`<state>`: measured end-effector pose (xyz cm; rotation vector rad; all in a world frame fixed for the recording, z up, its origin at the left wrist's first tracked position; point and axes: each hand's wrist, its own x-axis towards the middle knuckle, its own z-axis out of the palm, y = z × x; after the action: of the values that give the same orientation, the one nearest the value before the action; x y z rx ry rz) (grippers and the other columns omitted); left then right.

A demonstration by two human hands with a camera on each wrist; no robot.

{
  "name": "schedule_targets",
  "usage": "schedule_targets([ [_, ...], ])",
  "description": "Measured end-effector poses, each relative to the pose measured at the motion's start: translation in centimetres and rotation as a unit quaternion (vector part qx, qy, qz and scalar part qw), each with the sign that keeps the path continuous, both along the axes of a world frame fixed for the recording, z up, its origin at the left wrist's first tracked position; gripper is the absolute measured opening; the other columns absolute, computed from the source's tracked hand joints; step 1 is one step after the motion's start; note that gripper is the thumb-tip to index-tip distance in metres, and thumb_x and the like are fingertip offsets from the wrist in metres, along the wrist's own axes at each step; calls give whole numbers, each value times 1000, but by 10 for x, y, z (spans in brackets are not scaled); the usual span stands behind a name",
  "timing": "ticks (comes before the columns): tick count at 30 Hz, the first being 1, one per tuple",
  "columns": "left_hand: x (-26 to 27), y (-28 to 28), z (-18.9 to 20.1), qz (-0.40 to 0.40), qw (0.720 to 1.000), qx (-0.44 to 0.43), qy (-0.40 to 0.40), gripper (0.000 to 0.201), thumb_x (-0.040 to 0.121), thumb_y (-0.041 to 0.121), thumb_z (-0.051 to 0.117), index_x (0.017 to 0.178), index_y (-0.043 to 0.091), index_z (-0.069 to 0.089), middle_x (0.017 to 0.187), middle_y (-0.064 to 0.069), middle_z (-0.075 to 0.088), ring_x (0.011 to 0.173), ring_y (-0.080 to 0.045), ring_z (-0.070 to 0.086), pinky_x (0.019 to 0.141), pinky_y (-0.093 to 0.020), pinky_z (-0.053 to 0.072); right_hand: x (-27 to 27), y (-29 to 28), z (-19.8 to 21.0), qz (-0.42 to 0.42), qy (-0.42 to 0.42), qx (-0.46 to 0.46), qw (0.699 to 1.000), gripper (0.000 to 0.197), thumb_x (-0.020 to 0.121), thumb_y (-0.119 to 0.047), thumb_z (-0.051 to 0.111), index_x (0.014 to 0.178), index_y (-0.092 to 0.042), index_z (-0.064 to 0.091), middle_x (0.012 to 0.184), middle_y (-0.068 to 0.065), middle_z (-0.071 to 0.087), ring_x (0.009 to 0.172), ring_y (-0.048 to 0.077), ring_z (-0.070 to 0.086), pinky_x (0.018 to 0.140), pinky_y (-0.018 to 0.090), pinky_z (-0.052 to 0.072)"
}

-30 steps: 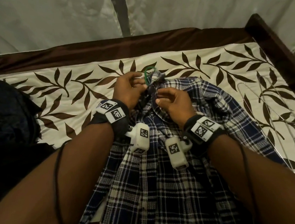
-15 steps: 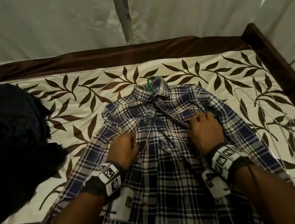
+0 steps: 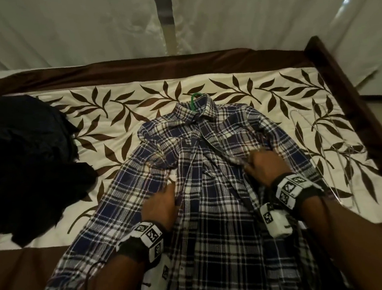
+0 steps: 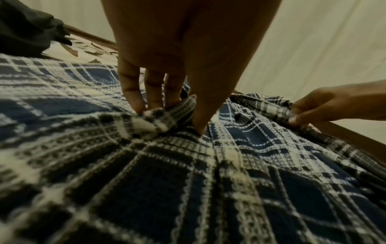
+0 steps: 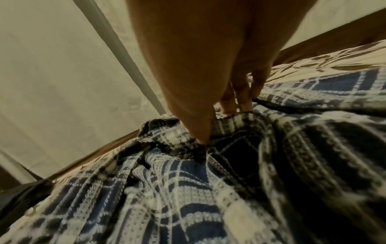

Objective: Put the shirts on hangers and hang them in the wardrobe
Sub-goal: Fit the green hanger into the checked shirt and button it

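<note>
A blue, black and white plaid shirt point(image 3: 212, 189) lies spread face up on the bed, collar at the far end. A green hanger hook point(image 3: 194, 98) sticks out of the collar; the rest of the hanger is hidden inside. My left hand point(image 3: 162, 206) pinches the left front edge of the shirt point(image 4: 167, 118) between thumb and fingers. My right hand point(image 3: 259, 163) pinches the right front edge point(image 5: 221, 125) the same way. The two front panels lie close together between my hands.
A heap of dark clothes point(image 3: 23, 164) sits on the left of the bed. Thin wire hangers point(image 3: 334, 153) lie on the leaf-print bedspread point(image 3: 118, 118) to the right. A dark wooden bed frame point(image 3: 352, 98) runs along the right; pale curtains hang behind.
My hands left the collar and hanger hook, moved down toward me, and now grip the two front edges at chest height. The shirt lies flatter and more spread.
</note>
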<state>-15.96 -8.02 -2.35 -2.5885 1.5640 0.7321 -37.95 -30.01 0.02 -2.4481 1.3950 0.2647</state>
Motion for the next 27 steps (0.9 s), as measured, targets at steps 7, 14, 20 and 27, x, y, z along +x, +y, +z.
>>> schedule_targets([
  [7,75,18,34,161,986,29,32,35,88,29,70,116,16,54,119,-14,65,104,-31,61,87,-36,48,-31,-5,31,-142,-218,97,961,26,92,-28,69,73,-15,57,75,3,61,76,26,60,68,30,39],
  [14,20,10,30,100,986,-117,55,14,94,27,62,101,15,61,93,-5,67,89,-26,64,71,-31,41,-52,23,4,-75,-118,192,971,21,88,-28,74,83,-9,66,79,2,67,83,22,65,73,31,44],
  [20,-11,-14,-8,145,983,-111,-15,35,94,41,58,112,11,60,110,-10,64,99,-28,59,87,-42,53,-53,60,6,-169,-281,49,943,5,93,-18,65,89,-16,63,74,-8,61,71,10,59,55,18,36],
  [27,-8,-17,15,225,951,-182,110,21,87,13,72,106,17,68,96,-1,68,80,-16,61,63,-24,44,-65,55,6,-256,-359,17,897,11,92,-24,69,96,-14,69,80,2,65,74,20,64,59,23,41],
])
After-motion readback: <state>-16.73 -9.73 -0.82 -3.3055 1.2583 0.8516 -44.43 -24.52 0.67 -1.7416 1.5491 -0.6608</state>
